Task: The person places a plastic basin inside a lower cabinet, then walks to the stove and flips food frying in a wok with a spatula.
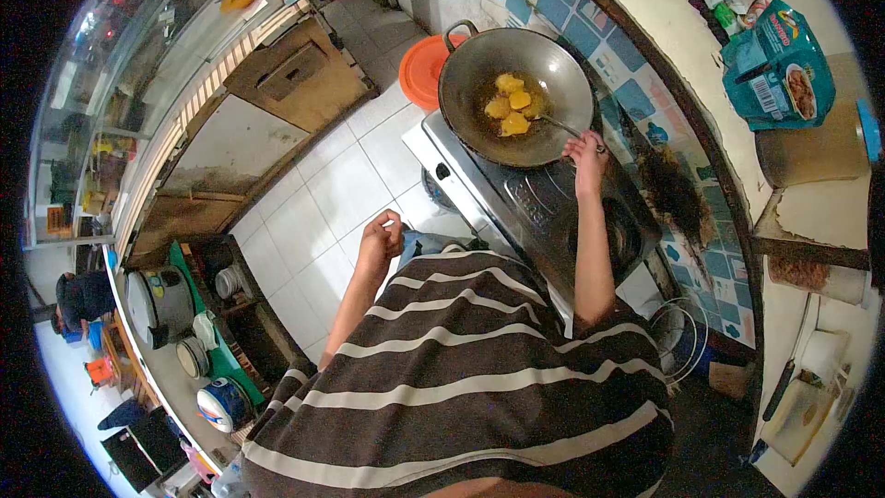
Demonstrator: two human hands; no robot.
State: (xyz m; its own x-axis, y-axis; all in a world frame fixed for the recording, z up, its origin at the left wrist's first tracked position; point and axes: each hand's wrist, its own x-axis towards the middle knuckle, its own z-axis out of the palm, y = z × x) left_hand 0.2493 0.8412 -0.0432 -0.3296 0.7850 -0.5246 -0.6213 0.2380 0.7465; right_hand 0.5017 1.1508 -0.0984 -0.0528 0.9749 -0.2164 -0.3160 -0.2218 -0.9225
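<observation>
A large dark wok sits on the stove, with several yellow-orange pieces of food grouped in oil at its bottom. My right hand is closed around the handle of a metal cooking utensil, which reaches over the wok's near right rim. The utensil's working end lies beside the food, and its exact shape is hard to make out. In front of my waist, my left hand hangs with its fingers curled in a loose fist, nothing visible in it, over the tiled floor.
The stove has a second burner on its near side. An orange lid or tub stands left of the wok. A teal food pouch rests on the right ledge, with a knife lower down. Pots and a rice cooker line the left.
</observation>
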